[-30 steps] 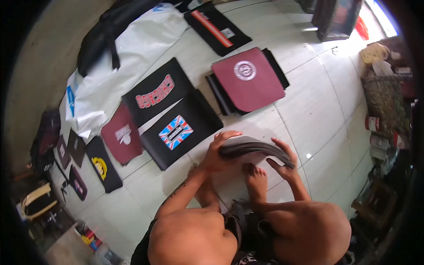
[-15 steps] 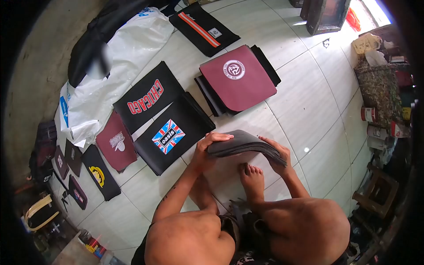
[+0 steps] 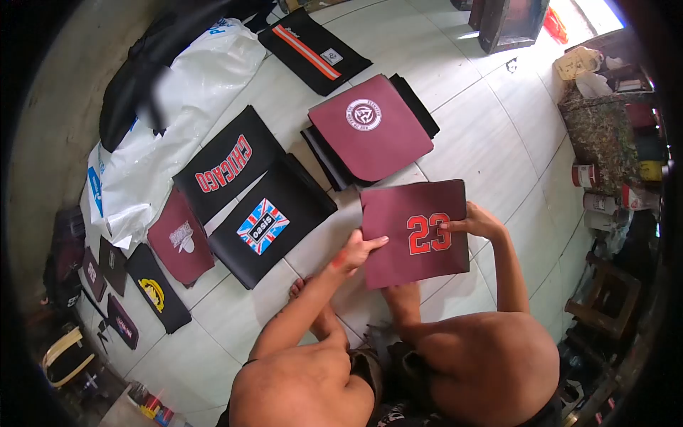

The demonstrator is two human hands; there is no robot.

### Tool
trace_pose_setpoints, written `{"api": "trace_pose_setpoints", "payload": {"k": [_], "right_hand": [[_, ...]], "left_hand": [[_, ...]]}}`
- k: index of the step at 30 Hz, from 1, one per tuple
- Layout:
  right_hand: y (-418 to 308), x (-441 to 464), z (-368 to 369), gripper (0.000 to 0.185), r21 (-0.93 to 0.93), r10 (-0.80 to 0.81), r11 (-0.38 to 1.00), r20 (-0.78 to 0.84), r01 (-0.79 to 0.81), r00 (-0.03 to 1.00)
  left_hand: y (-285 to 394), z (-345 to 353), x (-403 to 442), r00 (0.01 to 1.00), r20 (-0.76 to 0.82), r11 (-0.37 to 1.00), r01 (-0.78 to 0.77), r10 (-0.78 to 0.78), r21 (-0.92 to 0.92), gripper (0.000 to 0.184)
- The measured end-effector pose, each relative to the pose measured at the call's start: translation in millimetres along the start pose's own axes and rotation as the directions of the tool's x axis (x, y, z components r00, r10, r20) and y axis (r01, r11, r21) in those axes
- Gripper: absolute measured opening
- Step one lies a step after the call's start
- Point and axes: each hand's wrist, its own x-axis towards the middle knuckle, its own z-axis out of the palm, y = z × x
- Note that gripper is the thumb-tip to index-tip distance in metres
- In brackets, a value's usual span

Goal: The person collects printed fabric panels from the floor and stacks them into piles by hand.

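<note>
Between my hands, above my feet, is a stack of flat, leather-like sheets, its maroon top sheet (image 3: 388, 206) printed with a red and white "23". My left hand (image 3: 356, 252) grips the left edge, thumb on top. The right edge is in my right hand (image 3: 480, 222), whose thumb lies across the digits. Fingers under the stack are hidden. Just beyond it lies a pile of sheets topped by a maroon one (image 3: 391, 153) with a round white emblem. To the left are a black "oasis" sheet (image 3: 292, 213) and a black "CHICAGO" sheet (image 3: 249, 135).
A black sheet with an orange stripe (image 3: 284, 60) lies at the back. White plastic wrapping (image 3: 206, 92) spreads along the left. Smaller printed pieces, including a black one with a yellow figure (image 3: 167, 313), rest nearby. Cans (image 3: 585, 175) and a wooden frame (image 3: 605, 302) stand at right.
The bent stack, seen grey side up before, now lies flat with the maroon "23" face showing. My hands have shifted their hold along its sides, and the camera view has shifted slightly.
</note>
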Motion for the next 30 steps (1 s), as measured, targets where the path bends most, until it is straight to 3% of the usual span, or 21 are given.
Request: {"api": "trace_pose_setpoints", "payload": {"k": [1, 3, 6, 8, 10, 12, 13, 14, 15, 16, 17, 18, 19, 20, 21, 22, 24, 25, 27, 28, 30], "right_hand": [[14.1, 7.7, -2.1, 0.055, -0.048, 0.051, 0.998, 0.058, -0.048, 0.997], [46.0, 20.6, 0.7, 0.056, -0.050, 0.103, 0.994, 0.082, -0.099, 0.991], [55.6, 24.3, 3.0, 0.050, -0.053, 0.172, 0.985, 0.144, -0.166, 0.974], [41.1, 16.4, 5.8, 0.047, 0.188, 0.302, 0.930, 0.105, -0.317, 0.948], [44.8, 10.2, 14.1, 0.045, 0.238, 0.218, 0.949, -0.014, -0.208, 0.976], [31.0, 10.4, 9.4, 0.051, 0.034, 0.310, 0.950, -0.012, -0.310, 0.951], [24.7, 12.2, 5.0, 0.047, -0.068, 0.410, 0.908, -0.070, -0.414, 0.909], [17.9, 14.5, 1.6, 0.044, -0.154, 0.497, 0.841, -0.156, -0.518, 0.854], [10.5, 21.3, -0.3, 0.044, -0.177, 0.472, 0.853, -0.142, -0.491, 0.870], [3.7, 27.9, -3.3, 0.042, -0.407, 0.192, 0.857, -0.319, -0.318, 0.928], [-4.3, 32.2, -6.1, 0.040, -0.624, -0.128, 0.761, -0.413, -0.178, 0.902], [-38.3, 42.1, -1.6, 0.037, -0.637, -0.357, 0.771, -0.414, 0.013, 0.838], [-84.5, 55.8, 2.6, 0.035, -0.522, -0.362, 0.840, -0.342, 0.145, 0.867], [-137.1, 63.2, 17.3, 0.030, -0.341, -0.357, 0.904, -0.278, 0.256, 0.892], [-155.0, 86.6, 28.2, 0.027, -0.387, -0.508, 0.824, -0.183, 0.413, 0.842], [-179.4, 108.9, 42.8, 0.026, -0.398, -0.572, 0.767, -0.072, 0.502, 0.817], [-213.6, 166.4, 77.7, 0.030, -0.366, -0.683, 0.654, 0.091, 0.662, 0.725], [-229.4, 192.5, 97.4, 0.038, -0.322, -0.669, 0.672, 0.122, 0.667, 0.733], [-223.8, 262.4, 145.9, 0.050, -0.479, -0.708, 0.641, -0.069, 0.600, 0.703], [-234.3, 274.8, 154.7, 0.050, -0.475, -0.712, 0.639, -0.068, 0.605, 0.699], [-250.3, 292.0, 169.8, 0.061, -0.411, -0.449, 0.834, -0.115, 0.369, 0.886]], "left_hand": [[-12.8, 1.5, 12.8, 1.000, 0.007, 1.000, -0.005, 0.006, -0.005, 0.036], [-30.5, 5.2, 27.7, 0.993, -0.095, 0.967, 0.085, -0.064, 0.239, 0.042], [-14.8, 23.6, 15.6, 0.974, -0.214, 0.957, 0.134, -0.078, 0.258, 0.053], [-27.7, 25.0, 18.7, 0.971, -0.216, 0.969, 0.142, -0.097, 0.203, 0.059], [-66.0, 11.3, 42.4, 0.976, -0.209, 0.848, 0.063, 0.057, 0.526, 0.080], [-6.6, 29.2, 5.7, 0.968, -0.241, 0.656, 0.135, 0.074, 0.743, 0.064], [-13.2, 18.0, 6.8, 0.960, -0.224, 0.558, 0.094, 0.170, 0.825, 0.057], [9.7, 10.0, -8.2, 0.946, -0.262, 0.572, 0.111, 0.189, 0.813, 0.057], [34.3, -1.8, -24.8, 0.948, -0.246, 0.580, 0.087, 0.202, 0.810, 0.048], [61.4, -14.6, -42.5, 0.952, -0.223, 0.587, 0.058, 0.212, 0.808, 0.040], [81.6, -32.4, -55.5, 0.880, -0.324, 0.669, 0.009, 0.347, 0.743, 0.033], [98.6, -53.0, -68.6, 0.784, -0.425, 0.732, -0.055, 0.453, 0.679, 0.026], [114.1, -76.2, -79.6, 0.568, -0.374, 0.578, -0.231, 0.733, 0.783, 0.019], [134.3, -95.8, -94.6, 0.420, -0.436, 0.547, -0.191, 0.796, 0.815, 0.017], [142.4, -122.8, -99.7, 0.259, -0.439, 0.470, -0.070, 0.860, 0.880, 0.018], [150.3, -150.1, -106.2, 0.178, -0.342, 0.338, 0.053, 0.923, 0.940, 0.023], [155.5, -189.2, -112.3, 0.097, -0.313, 0.298, 0.145, 0.945, 0.944, 0.024], [156.5, -190.5, -116.7, 0.116, -0.327, 0.310, 0.144, 0.938, 0.940, 0.023], [153.0, -184.0, -123.7, 0.149, -0.347, 0.333, 0.114, 0.926, 0.936, 0.023], [147.7, -175.9, -124.6, 0.167, -0.352, 0.342, 0.086, 0.921, 0.936, 0.022], [133.6, -158.8, -125.5, 0.132, -0.308, 0.307, 0.030, 0.942, 0.951, 0.020]]}}
